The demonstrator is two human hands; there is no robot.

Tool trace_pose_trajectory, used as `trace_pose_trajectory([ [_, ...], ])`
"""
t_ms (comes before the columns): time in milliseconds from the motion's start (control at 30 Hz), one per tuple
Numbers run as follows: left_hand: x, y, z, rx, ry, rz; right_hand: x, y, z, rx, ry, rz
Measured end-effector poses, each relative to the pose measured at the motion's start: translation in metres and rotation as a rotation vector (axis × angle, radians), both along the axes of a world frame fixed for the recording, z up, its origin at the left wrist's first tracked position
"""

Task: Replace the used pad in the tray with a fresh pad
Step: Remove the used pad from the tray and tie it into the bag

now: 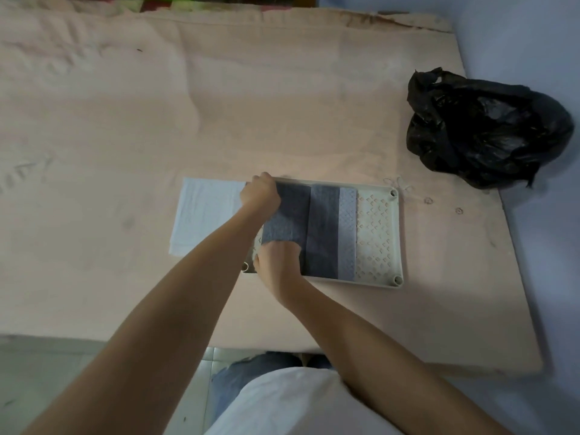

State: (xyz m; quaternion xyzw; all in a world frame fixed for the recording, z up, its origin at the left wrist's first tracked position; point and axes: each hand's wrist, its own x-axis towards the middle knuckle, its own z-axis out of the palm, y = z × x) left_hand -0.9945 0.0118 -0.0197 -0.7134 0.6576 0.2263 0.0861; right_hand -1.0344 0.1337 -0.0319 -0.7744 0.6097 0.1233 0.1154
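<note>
Your left hand (260, 191) pinches the grey pad (309, 230) at the tray's (378, 233) far left corner; your right hand (276, 259) seems to grip its near edge. A white pad (205, 211) lies beside the tray on the mattress (219, 105).

A black plastic bag (483, 127) lies crumpled and loosely bunched far off to the right of the hands and beyond them, near the right edge of the pink mattress (219, 105). That mattress spreads out all round under the hands; its cover is wrinkled, with faint marks and small dark specks. Past the bag, to the right, stands a bluish wall (518, 36). Nearer than the hands, below the mattress's front edge, pale floor tiles (37, 372) show. Far beyond the hands, along the top edge, lies a strip of colourful fabric (163, 0).
</note>
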Motion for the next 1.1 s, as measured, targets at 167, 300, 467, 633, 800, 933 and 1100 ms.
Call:
trace_pose_trajectory([
  [167,-0.004,-0.005,-0.005,0.013,-0.035,0.04,0.005,-0.001,-0.002,-0.016,-0.059,-0.103],
  [300,-0.004,-0.006,-0.007,0.024,-0.002,0.083,0.006,-0.001,-0.004,-0.005,-0.04,-0.108],
  [467,0.004,-0.008,-0.008,0.081,0.197,0.124,0.007,0.0,-0.005,0.028,-0.021,-0.115],
  [633,0.005,-0.009,-0.002,0.162,0.428,0.262,0.007,0.001,-0.001,0.051,-0.081,-0.185],
  [800,0.002,-0.011,0.004,0.204,0.554,0.315,0.001,0.006,0.001,0.001,-0.174,-0.244],
  [933,-0.002,-0.012,0.007,0.197,0.584,0.309,-0.004,0.01,0.003,0.003,-0.217,-0.281],
  [1100,-0.011,-0.014,0.014,0.179,0.573,0.265,-0.015,0.015,0.007,-0.016,-0.253,-0.356],
])
